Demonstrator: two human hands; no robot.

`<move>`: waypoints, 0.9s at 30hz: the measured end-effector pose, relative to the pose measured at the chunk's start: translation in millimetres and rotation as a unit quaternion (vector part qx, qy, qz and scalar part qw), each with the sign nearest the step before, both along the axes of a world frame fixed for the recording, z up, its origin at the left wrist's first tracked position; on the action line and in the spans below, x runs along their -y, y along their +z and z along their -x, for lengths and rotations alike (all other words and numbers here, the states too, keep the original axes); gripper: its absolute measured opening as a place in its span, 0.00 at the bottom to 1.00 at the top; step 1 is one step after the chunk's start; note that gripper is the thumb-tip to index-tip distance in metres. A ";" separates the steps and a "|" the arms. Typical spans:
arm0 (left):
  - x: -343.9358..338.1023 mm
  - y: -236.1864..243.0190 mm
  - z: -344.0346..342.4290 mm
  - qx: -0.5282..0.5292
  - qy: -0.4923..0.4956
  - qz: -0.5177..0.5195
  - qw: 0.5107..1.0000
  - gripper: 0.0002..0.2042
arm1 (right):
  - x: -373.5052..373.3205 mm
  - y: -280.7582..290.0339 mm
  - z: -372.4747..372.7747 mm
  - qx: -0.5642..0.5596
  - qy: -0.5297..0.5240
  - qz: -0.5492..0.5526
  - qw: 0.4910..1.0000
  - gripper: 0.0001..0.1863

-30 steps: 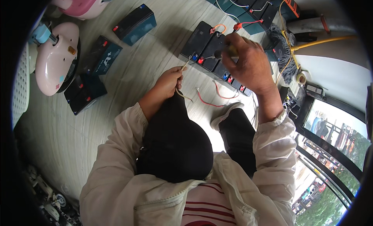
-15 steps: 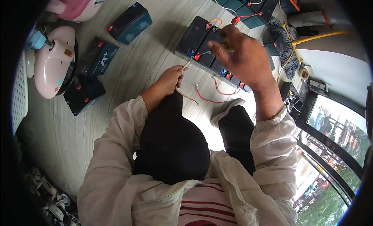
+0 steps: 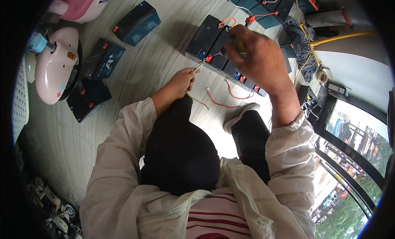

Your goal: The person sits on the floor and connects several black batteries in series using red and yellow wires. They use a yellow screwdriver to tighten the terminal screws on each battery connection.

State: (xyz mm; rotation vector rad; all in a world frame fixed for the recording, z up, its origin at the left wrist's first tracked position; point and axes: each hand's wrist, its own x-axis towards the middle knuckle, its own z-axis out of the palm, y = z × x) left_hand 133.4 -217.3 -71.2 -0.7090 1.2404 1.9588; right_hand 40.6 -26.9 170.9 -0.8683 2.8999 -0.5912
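My left hand [image 3: 181, 83] pinches a short pale wire [image 3: 199, 68]. Its ring end points at the near edge of a black battery [image 3: 203, 35], close to a blue terminal [image 3: 202, 54] and a red terminal [image 3: 209, 58]. The wire's other end hangs below my fist. Above the row of batteries, my right hand [image 3: 263, 62] is closed around a screwdriver [image 3: 242, 45] with a yellowish handle. The screwdriver's shaft reaches left toward the red terminal; whether its tip touches anything I cannot tell. My right hand hides part of the row.
Red wires [image 3: 220, 105] with ring ends lie on the floor by my shoe [image 3: 242, 117]. Separate batteries [image 3: 138, 24] stand at left beside a pink wheeled thing [image 3: 57, 66]. More wired batteries are at the far right, near a grey mop head [image 3: 302, 54] and a yellow cable.
My right thumb, which was spread out to the left, has folded in against the screwdriver handle. My left hand stays nearly in place with the wire.
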 end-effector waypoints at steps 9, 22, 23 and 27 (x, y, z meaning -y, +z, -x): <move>2.6 -3.6 -4.0 0.012 0.022 0.000 1.000 0.15 | 4.3 -0.9 -0.1 0.031 -0.076 -0.034 0.996 0.19; 2.4 -1.0 -2.9 0.009 0.025 -0.004 1.000 0.15 | -6.0 0.5 6.1 -0.072 0.049 0.028 0.996 0.19; 2.2 -1.1 -2.9 0.011 0.025 -0.003 1.000 0.15 | -3.5 1.4 3.6 -0.049 0.025 0.029 0.998 0.19; 3.6 -2.2 -3.4 0.010 0.026 -0.001 1.000 0.15 | 1.7 2.6 1.1 0.067 -0.082 -0.041 0.994 0.19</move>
